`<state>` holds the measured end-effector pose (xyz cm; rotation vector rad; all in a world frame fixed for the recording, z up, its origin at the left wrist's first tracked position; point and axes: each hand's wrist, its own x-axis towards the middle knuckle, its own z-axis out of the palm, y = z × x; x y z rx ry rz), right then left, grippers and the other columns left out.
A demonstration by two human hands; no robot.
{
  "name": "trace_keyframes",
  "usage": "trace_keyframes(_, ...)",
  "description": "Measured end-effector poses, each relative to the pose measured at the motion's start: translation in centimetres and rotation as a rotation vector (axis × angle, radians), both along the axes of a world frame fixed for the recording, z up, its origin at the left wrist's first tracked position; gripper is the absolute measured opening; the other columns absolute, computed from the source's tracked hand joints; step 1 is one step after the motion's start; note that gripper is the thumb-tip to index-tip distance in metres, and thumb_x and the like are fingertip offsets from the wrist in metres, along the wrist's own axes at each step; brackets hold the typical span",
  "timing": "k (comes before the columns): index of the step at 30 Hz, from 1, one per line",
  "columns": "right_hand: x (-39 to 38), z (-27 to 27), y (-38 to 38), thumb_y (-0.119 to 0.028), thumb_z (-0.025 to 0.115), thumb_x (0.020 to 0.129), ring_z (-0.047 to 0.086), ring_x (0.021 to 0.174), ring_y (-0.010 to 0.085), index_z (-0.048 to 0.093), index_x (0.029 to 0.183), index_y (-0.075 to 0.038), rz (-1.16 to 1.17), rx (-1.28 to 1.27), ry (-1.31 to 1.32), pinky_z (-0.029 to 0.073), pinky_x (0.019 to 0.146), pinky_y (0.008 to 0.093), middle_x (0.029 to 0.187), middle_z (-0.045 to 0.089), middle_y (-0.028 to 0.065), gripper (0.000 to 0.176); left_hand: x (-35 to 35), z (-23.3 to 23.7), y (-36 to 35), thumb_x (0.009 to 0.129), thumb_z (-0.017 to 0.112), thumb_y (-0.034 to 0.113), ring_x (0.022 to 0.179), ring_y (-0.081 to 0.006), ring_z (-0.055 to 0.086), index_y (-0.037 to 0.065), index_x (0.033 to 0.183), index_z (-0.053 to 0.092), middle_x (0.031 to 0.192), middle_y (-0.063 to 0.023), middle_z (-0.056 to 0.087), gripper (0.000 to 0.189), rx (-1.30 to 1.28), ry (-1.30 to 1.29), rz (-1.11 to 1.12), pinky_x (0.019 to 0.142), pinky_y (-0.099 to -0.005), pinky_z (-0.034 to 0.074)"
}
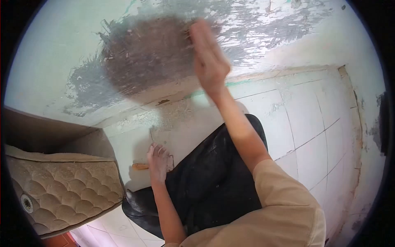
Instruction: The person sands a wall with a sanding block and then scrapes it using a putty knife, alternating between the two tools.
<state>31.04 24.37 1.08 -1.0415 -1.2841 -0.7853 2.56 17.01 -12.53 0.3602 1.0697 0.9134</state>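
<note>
Well, the right hand [211,66] fronts a streaky wall [144,55]

So the person is wearing a plain tan top [288,189], kinda loose, with the right sleeve [273,183] ending around the elbow and a seam running near the shoulder. Below that they're sporting black pants [222,177], pretty wrinkly, and pale dusty smudges are showing on the fabric. Whitish dust is also coating the bare left hand [158,162].
</note>
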Motion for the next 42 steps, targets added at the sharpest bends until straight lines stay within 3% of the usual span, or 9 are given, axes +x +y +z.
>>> trace_keyframes(10,-1.1,0.3,-0.1,0.009,0.054,0.074,0.055,0.111,0.0273,0.060,0.111,0.002,-0.029,-0.059,-0.077,0.046,0.092,0.0339,0.118,0.057,0.0163,0.038,0.0,-0.4,0.2,0.087,0.053,0.031,0.087,-0.0194,0.049,0.009,0.107,0.049,0.093,-0.0046,0.051,0.030,-0.081,-0.007,0.095,0.082,-0.0342,0.040)
trace_keyframes(13,-0.6,1.4,-0.1,0.014,0.053,0.072,0.058,0.107,0.0259,0.062,0.109,0.001,-0.087,0.033,0.208,0.046,0.092,0.0329,0.112,0.061,0.0161,0.040,0.1,-0.7,0.4,0.087,0.053,0.030,0.085,-0.0197,0.049,0.008,0.107,0.048,0.093,-0.0053,0.051,0.030,-0.070,-0.107,0.089,0.079,-0.0338,0.041)
trace_keyframes(18,-1.4,0.2,0.0,0.010,0.053,0.071,0.058,0.107,0.0286,0.062,0.109,0.001,-0.028,-0.091,-0.095,0.049,0.087,0.0312,0.117,0.059,0.0119,0.040,0.7,0.0,0.0,0.088,0.051,0.031,0.083,-0.0190,0.048,0.008,0.107,0.048,0.093,-0.0063,0.050,0.030,-0.048,0.007,-0.053,0.076,-0.0324,0.041)
trace_keyframes(20,-0.3,1.6,-0.7,0.014,0.054,0.070,0.057,0.108,0.0267,0.063,0.109,-0.001,-0.142,0.009,0.203,0.045,0.092,0.0322,0.113,0.061,0.0147,0.043,0.5,0.5,0.2,0.088,0.050,0.031,0.083,-0.0186,0.048,0.008,0.107,0.048,0.094,-0.0067,0.050,0.030,-0.069,0.000,0.058,0.075,-0.0316,0.042)
trace_keyframes(26,-2.2,-0.7,0.0,0.010,0.051,0.070,0.052,0.116,0.0271,0.063,0.108,-0.002,0.006,-0.108,-0.030,0.044,0.094,0.0348,0.120,0.057,0.0128,0.042,1.1,-0.6,-0.1,0.091,0.046,0.031,0.083,-0.0177,0.048,0.007,0.107,0.048,0.095,-0.0061,0.050,0.029,-0.032,0.002,-0.131,0.073,-0.0323,0.041)
trace_keyframes(32,-0.3,0.8,0.5,0.011,0.052,0.071,0.056,0.110,0.0300,0.063,0.102,0.004,-0.166,0.071,0.108,0.046,0.091,0.0346,0.111,0.062,0.0158,0.034,0.7,-0.7,0.7,0.089,0.051,0.032,0.085,-0.0179,0.050,0.007,0.110,0.049,0.092,-0.0062,0.051,0.033,-0.067,-0.051,0.087,0.077,-0.0332,0.042)
trace_keyframes(37,-2.4,-1.3,0.5,0.016,0.051,0.065,0.052,0.115,0.0289,0.059,0.116,0.000,0.071,-0.157,-0.098,0.040,0.097,0.0344,0.121,0.057,0.0150,0.054,0.0,-1.5,0.2,0.087,0.053,0.033,0.085,-0.0180,0.050,0.007,0.110,0.050,0.091,-0.0050,0.052,0.035,-0.014,-0.035,-0.033,0.078,-0.0329,0.042)
trace_keyframes(39,-0.6,0.3,-0.2,0.015,0.052,0.070,0.055,0.112,0.0274,0.056,0.118,0.003,-0.152,-0.092,-0.157,0.044,0.093,0.0324,0.120,0.057,0.0165,0.050,-0.6,-1.5,0.7,0.087,0.053,0.033,0.085,-0.0180,0.050,0.007,0.110,0.049,0.091,-0.0048,0.052,0.035,-0.035,-0.045,0.036,0.079,-0.0325,0.042)
trace_keyframes(42,0.7,1.5,-0.7,0.005,0.056,0.081,0.055,0.111,0.0263,0.050,0.121,0.008,-0.100,-0.027,0.268,0.049,0.085,0.0292,0.120,0.054,0.0216,0.040,-0.3,-1.5,0.7,0.087,0.051,0.035,0.084,-0.0183,0.052,0.007,0.110,0.050,0.092,-0.0054,0.053,0.036,-0.064,-0.088,0.114,0.079,-0.0322,0.042)
